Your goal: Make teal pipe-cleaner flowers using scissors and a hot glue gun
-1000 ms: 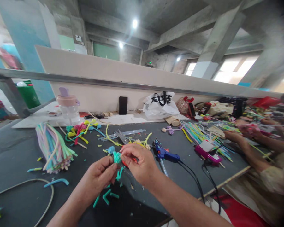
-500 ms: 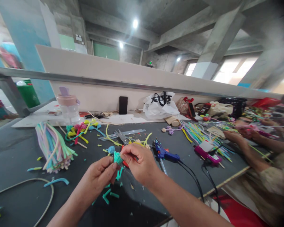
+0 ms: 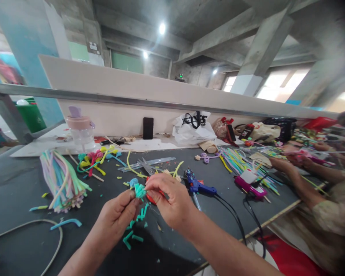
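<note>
Between the thumb and fingers of my left hand point(image 3: 117, 212) is a tuft of teal pipe cleaners point(image 3: 139, 190), its short ends fanned out at the top. My right hand point(image 3: 174, 201) pinches at the tuft's right edge with thumb and forefinger. Red-handled scissors point(image 3: 146, 166) lie on the table, partly hidden behind my right hand. Just beyond the tuft is a small fuzzy blue ball shape point(image 3: 133, 181). Cut teal pieces point(image 3: 127, 244) lie scattered below my hands.
A blue glue gun point(image 3: 199, 186) and a magenta one point(image 3: 251, 187) lie rightward with trailing cords. Left stands a pastel pipe-cleaner bundle point(image 3: 63, 182). Behind are a bottle point(image 3: 81, 132), a phone point(image 3: 148, 128) and a white bag point(image 3: 194, 128). A co-worker's arm point(image 3: 294, 176) reaches in at right.
The teal tuft has tilted and its ends look more spread. My right fingers stay at its edge. The whole view has shifted slightly.
</note>
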Demonstrator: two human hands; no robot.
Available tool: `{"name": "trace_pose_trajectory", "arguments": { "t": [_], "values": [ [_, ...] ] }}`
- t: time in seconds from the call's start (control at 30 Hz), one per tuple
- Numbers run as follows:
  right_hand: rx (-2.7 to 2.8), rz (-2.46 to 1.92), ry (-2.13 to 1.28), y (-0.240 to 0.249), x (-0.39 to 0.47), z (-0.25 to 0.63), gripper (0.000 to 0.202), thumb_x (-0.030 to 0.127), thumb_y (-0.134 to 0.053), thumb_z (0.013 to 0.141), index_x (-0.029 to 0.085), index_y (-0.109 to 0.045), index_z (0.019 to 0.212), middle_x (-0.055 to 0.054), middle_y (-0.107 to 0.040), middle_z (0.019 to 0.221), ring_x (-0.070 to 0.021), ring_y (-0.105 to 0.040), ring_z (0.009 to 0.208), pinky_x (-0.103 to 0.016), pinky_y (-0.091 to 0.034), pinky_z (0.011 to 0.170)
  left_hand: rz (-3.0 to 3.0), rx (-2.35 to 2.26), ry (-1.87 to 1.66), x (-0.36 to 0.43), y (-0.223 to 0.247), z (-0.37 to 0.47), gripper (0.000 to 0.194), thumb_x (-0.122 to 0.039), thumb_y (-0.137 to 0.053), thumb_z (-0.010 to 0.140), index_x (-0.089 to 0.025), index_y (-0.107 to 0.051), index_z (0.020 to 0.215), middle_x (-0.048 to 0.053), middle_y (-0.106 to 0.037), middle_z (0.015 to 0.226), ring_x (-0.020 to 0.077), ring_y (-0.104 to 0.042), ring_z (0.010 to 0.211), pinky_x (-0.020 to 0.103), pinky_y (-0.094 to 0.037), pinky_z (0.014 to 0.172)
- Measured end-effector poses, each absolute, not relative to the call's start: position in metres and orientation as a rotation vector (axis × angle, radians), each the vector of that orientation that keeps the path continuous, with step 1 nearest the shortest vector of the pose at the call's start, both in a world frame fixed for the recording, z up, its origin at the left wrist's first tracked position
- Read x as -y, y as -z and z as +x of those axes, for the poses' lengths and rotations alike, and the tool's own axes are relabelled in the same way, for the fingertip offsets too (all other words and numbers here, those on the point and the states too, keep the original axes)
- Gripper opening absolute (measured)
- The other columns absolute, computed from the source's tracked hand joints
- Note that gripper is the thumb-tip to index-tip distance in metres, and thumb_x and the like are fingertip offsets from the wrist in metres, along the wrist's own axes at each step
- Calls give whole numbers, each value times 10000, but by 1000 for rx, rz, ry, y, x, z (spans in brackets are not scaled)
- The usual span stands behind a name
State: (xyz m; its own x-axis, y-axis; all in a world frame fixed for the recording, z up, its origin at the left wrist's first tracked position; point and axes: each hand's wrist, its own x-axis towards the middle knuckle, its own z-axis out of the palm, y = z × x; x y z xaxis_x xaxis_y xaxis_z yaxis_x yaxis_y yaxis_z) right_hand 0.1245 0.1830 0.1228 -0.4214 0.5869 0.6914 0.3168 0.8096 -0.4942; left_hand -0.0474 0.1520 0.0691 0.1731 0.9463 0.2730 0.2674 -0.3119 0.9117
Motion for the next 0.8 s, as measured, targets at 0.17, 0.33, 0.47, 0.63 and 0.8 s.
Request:
{"name": "trace_pose_trajectory", "arguments": {
  "t": [0.17,0.33,0.47,0.63,0.8],
  "values": [
    [1923,-767,-521,-118,-177,122,121,127,-540,805,185,-623,871,-49,-630,839,-141,-586,772,-268,-487,738,1755,-1177,-1218,-149,-71,-47,249,-322,-443,876,-194,-491,667,-35,-442,601,103,-403,552,185,-341,515],
    [1531,-808,-1127,-95,-166,110,383,248,-644,753,212,-586,1130,-76,-625,1054,-188,-585,938,-327,-472,841,1683,-1136,-1292,-149,-72,-42,260,-327,-443,876,-189,-527,673,-35,-456,588,96,-410,518,181,-345,485],
    [1387,-708,-1431,-84,-162,96,274,327,-649,763,209,-682,1009,-27,-664,876,-186,-585,839,-324,-456,833,1641,-1149,-1370,-154,-65,-34,215,-323,-472,855,-192,-532,695,-45,-444,585,98,-406,509,185,-361,483],
    [1237,-669,-1550,-82,-165,88,204,318,-652,766,206,-731,916,-2,-674,767,-189,-583,819,-323,-423,845,1869,-1394,-1452,-159,-56,-32,159,-251,-489,839,-204,-548,699,-28,-522,592,114,-473,517,196,-392,501],
    [1238,-631,-1614,-86,-170,94,232,339,-687,733,224,-735,929,0,-694,808,-197,-599,857,-335,-409,884,2211,-1473,-1498,-160,-51,-37,114,-179,-475,846,-221,-579,868,21,-638,733,151,-598,626,221,-468,609]
  ]
}}
